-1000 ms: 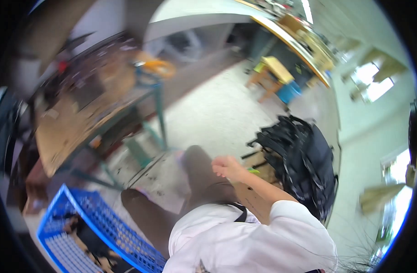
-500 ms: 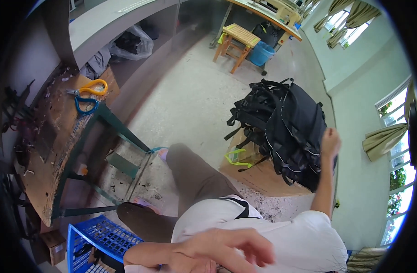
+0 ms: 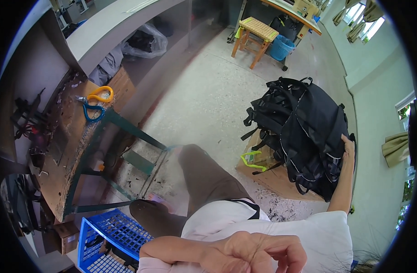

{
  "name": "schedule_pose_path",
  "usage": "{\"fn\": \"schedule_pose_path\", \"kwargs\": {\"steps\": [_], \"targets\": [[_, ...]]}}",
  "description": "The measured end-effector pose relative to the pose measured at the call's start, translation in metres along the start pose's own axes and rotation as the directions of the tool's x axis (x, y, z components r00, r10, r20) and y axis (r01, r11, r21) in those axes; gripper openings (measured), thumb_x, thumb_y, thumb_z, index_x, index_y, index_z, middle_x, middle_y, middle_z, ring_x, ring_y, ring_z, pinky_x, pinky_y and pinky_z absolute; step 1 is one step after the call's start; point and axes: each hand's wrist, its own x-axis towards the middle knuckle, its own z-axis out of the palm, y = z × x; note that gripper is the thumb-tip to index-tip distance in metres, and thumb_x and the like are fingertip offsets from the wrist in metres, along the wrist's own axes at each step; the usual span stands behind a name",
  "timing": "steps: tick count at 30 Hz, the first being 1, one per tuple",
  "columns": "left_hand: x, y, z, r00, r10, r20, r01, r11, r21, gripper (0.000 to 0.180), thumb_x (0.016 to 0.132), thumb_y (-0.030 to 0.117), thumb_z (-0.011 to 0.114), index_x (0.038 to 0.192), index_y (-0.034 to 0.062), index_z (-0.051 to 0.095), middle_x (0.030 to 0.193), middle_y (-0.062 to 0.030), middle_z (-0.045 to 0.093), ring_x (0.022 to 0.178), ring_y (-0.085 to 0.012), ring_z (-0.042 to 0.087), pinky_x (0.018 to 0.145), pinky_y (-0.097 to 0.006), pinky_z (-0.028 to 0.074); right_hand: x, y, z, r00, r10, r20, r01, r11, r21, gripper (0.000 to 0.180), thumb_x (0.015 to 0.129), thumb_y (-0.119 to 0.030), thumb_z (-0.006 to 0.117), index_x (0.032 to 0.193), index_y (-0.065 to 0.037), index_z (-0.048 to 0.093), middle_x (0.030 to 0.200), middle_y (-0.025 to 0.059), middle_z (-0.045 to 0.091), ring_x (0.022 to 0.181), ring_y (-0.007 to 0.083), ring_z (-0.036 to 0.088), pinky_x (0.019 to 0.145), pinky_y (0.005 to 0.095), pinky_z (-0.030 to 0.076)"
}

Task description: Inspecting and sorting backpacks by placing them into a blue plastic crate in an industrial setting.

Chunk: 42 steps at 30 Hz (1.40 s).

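Observation:
A bulky pile of black backpacks (image 3: 315,123) with straps and buckles rests on a cardboard box (image 3: 281,183) to my right. My right hand (image 3: 348,148) is closed on the pile's right edge, some of its fingers hidden against the black fabric. Close in front of my body, my left hand (image 3: 263,252) is bent with its fingers curled in. Whatever those fingers hold, if anything, cannot be made out. A bright yellow-green strap (image 3: 250,159) hangs at the box's left side, beside the backpacks.
On the worn wooden table (image 3: 58,182) at left lie scissors (image 3: 97,101) with orange and blue handles. A blue plastic crate (image 3: 119,230) stands at lower left. Farther off are a woven-top stool (image 3: 257,32), a blue bin (image 3: 281,48) and a sewing table (image 3: 299,18). Scraps litter the floor.
My right hand has gone from a raised fist beside the backpacks to a hold on their right edge. My left hand has turned and shifted slightly right. The whole view has swung a little.

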Motion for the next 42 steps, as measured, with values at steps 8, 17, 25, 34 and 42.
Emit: {"fn": "schedule_pose_path", "kwargs": {"steps": [8,17,25,34,42], "targets": [[-0.011,0.012,-0.004,0.984,0.164,0.075,-0.180,0.883,0.434,0.032,0.087,0.030,0.047,0.083,0.0003,0.058,0.095,-0.0240,0.051,0.083,-0.0297,0.053,0.069,-0.040,0.043,-0.128,-0.138,0.052,0.711,-0.575,0.405,0.608,0.792,0.056,0.032,0.075,-0.010,0.058,0.103,0.004,0.053,0.092,0.0058,0.060,0.079,0.0098,0.056,0.074,0.0225,0.044],[-0.087,0.084,0.006,0.518,0.845,0.135,0.371,-0.363,0.855,0.007,0.072,-0.001,0.056,0.073,0.0015,0.049,0.086,-0.0129,0.057,0.082,-0.0197,0.053,0.073,-0.028,0.041,-0.310,-0.202,0.177,-0.179,-0.056,0.982,0.890,0.416,0.186,0.024,0.064,-0.005,0.068,0.086,-0.001,0.060,0.075,0.0113,0.060,0.070,0.0247,0.060,0.063,0.0284,0.046],[-0.265,0.031,0.086,0.339,0.892,-0.298,0.541,0.074,0.838,0.071,0.061,0.039,0.075,0.111,0.0024,0.041,0.114,-0.0103,0.050,0.106,-0.0203,0.046,0.087,-0.032,0.036,-0.420,-0.163,0.327,-0.845,0.302,0.442,0.533,0.539,0.652,0.030,0.070,-0.004,0.061,0.099,0.002,0.054,0.084,0.0144,0.059,0.074,0.0262,0.058,0.066,0.0302,0.045],[-0.317,-0.012,0.134,-0.470,0.881,0.051,0.372,0.146,0.917,0.016,0.071,0.008,0.066,0.086,0.0004,0.064,0.079,-0.0044,0.064,0.069,-0.0125,0.059,0.068,-0.025,0.047,-0.529,-0.126,0.437,-0.843,0.232,0.485,0.483,0.725,0.492,0.035,0.074,-0.021,0.057,0.100,0.002,0.055,0.089,0.0073,0.060,0.080,0.0149,0.054,0.072,0.0271,0.043],[-0.343,0.032,0.221,-0.606,0.778,0.166,0.421,0.137,0.897,0.027,0.073,0.010,0.063,0.097,-0.0020,0.058,0.087,-0.0115,0.063,0.073,-0.0210,0.063,0.068,-0.030,0.051,-0.498,-0.046,0.474,-0.606,-0.088,0.791,0.062,0.986,0.157,0.029,0.079,-0.019,0.059,0.101,-0.001,0.056,0.071,-0.0036,0.054,0.060,0.0049,0.047,0.053,0.0191,0.035]]}}
